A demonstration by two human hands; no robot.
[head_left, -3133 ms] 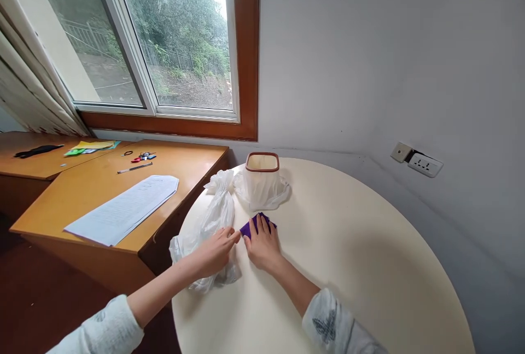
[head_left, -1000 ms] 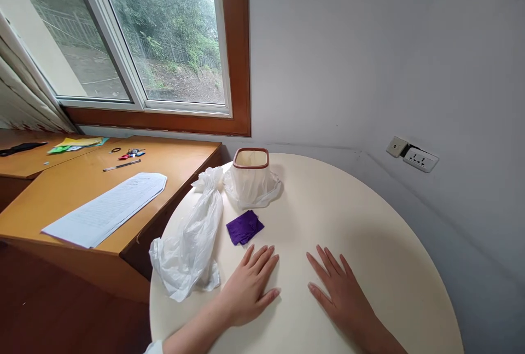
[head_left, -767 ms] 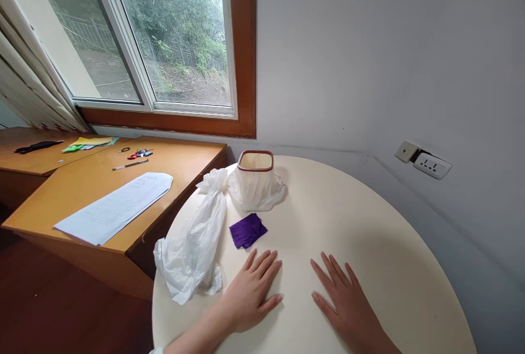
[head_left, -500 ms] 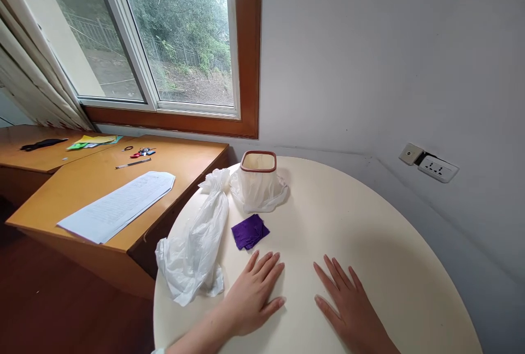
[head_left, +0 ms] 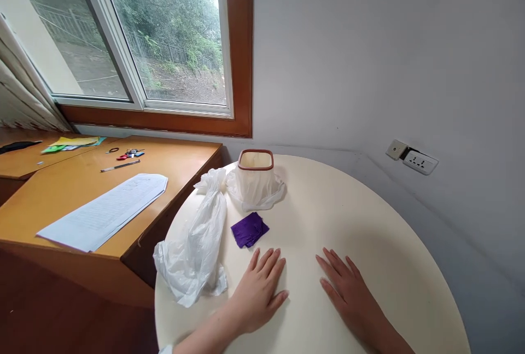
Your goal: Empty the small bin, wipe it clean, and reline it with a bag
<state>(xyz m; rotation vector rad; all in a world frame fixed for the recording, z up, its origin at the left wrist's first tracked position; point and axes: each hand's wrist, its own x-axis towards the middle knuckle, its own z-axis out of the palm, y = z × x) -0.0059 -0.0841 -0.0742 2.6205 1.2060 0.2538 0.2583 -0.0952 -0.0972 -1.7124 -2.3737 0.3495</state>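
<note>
Lying flat with the palm down, the left hand (head_left: pixel 257 294) rests on one round white table (head_left: pixel 320 212). Its fingers are a bit spread, its thumb sticks out, and it grips nothing. The right hand (head_left: pixel 348 296) lies flat too, thumb apart from the fingers, and it grips nothing. That makes two hands, side by side but not touching.

Just past the left hand is one small flat heap of purple cloth (head_left: pixel 248 229). I can't tell if it is one folded piece or a few. It lies in the way between the left hand and one small bin (head_left: pixel 255 181) with a brown rim. The bin stands upright near the far edge and hides a bit of that edge. Thin white plastic (head_left: pixel 278 192) goes around it. Left of the cloth lies one long, crumpled white bag (head_left: pixel 200 239).

Farther left is a wooden desk (head_left: pixel 180 162). On it are some white papers (head_left: pixel 106 212), one pen (head_left: pixel 120 166), one bunch that looks like keys (head_left: pixel 131 154), one dark ring (head_left: pixel 112 150) and some yellow and green papers (head_left: pixel 76 141). Behind are one window (head_left: pixel 135 42), one curtain (head_left: pixel 24 97) and a gray wall (head_left: pixel 348 58) with two socket plates (head_left: pixel 420 162).
</note>
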